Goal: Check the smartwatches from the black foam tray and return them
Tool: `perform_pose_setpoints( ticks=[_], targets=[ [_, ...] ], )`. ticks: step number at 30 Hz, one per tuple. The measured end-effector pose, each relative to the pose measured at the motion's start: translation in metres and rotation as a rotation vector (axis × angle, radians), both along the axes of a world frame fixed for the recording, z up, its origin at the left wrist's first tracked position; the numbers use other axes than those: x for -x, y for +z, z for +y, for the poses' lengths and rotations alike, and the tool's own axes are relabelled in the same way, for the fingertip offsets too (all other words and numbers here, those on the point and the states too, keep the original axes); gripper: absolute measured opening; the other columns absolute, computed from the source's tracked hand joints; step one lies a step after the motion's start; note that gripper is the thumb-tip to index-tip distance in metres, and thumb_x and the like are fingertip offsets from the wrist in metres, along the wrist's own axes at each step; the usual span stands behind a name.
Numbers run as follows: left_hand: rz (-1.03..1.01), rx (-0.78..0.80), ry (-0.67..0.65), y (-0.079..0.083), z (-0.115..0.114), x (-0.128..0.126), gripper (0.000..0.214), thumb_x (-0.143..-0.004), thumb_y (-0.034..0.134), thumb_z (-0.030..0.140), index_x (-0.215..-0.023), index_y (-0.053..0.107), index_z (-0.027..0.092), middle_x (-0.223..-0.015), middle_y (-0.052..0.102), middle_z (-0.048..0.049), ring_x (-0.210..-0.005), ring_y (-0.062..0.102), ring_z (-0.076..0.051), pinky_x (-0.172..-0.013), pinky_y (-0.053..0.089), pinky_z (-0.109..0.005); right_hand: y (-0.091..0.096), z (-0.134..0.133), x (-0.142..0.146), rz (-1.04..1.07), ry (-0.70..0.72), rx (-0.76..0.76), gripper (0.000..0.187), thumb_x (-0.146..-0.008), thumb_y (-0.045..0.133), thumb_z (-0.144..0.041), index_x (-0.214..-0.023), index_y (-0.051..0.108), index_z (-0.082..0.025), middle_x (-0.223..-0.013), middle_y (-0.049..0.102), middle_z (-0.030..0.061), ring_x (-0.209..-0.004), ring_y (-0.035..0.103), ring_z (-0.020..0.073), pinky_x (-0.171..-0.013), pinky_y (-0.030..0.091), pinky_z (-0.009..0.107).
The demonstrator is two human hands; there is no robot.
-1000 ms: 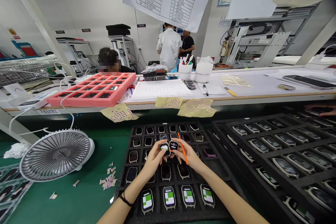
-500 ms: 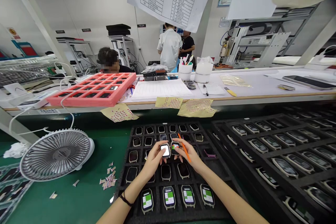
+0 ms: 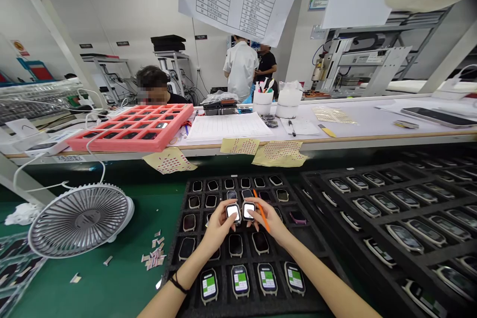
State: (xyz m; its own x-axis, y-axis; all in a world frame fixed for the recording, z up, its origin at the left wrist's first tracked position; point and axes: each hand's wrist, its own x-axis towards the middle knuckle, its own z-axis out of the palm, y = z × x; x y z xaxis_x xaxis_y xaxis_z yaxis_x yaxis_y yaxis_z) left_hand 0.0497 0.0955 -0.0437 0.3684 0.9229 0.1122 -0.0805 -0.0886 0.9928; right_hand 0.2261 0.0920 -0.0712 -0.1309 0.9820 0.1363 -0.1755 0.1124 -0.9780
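Two strapless smartwatches are held side by side above a black foam tray (image 3: 311,258). My left hand (image 3: 219,222) is closed on the left smartwatch (image 3: 233,212), its thumb on the lit white screen. My right hand (image 3: 269,221) grips the right smartwatch (image 3: 248,210), also showing white, with the thumb at the screen. An orange stick (image 3: 261,211), perhaps a pen, runs between the fingers of the right hand. Below the hands, the tray's front row holds several watches with green and white screens, one a lit watch (image 3: 240,279). Watches farther back have dark screens.
More black trays of watches (image 3: 404,237) lie to the right. A grey fan (image 3: 80,218) stands at left, near small paper scraps (image 3: 154,257). Along the raised shelf are a pink foam tray (image 3: 122,144), paper sheets (image 3: 227,126) and a pen cup (image 3: 263,102). People are beyond.
The right watch's screen has turned from a coloured picture to plain white. The left watch and left hand have shifted very slightly; both hands keep their hold.
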Motion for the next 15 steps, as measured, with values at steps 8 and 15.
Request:
perform_pose_setpoints(
  ticks=[8,15],
  targets=[
    [0.06,0.027,-0.004,0.0024,-0.0011,0.0015,0.041,-0.08,0.055,0.053,-0.095,0.062,0.015,-0.068,0.05,0.0013,-0.051,0.044,-0.009,-0.039,0.039,-0.017,0.0049,-0.0029,-0.0033,-0.038,-0.069,0.015,0.026,-0.08,0.062,-0.04,-0.094,0.063,-0.019,-0.06,0.054,-0.0042,-0.041,0.056,0.0098,-0.037,0.037,0.02],
    [0.077,0.027,0.007,0.001,0.0003,0.0016,0.043,-0.08,0.053,0.055,-0.093,0.063,0.015,-0.062,0.049,0.0027,-0.045,0.043,-0.008,-0.038,0.036,-0.017,0.0064,-0.0038,-0.0029,-0.049,-0.083,0.042,0.025,-0.079,0.062,-0.042,-0.089,0.062,-0.019,-0.062,0.056,-0.0032,-0.04,0.055,0.0096,-0.038,0.036,0.02]
  ],
)
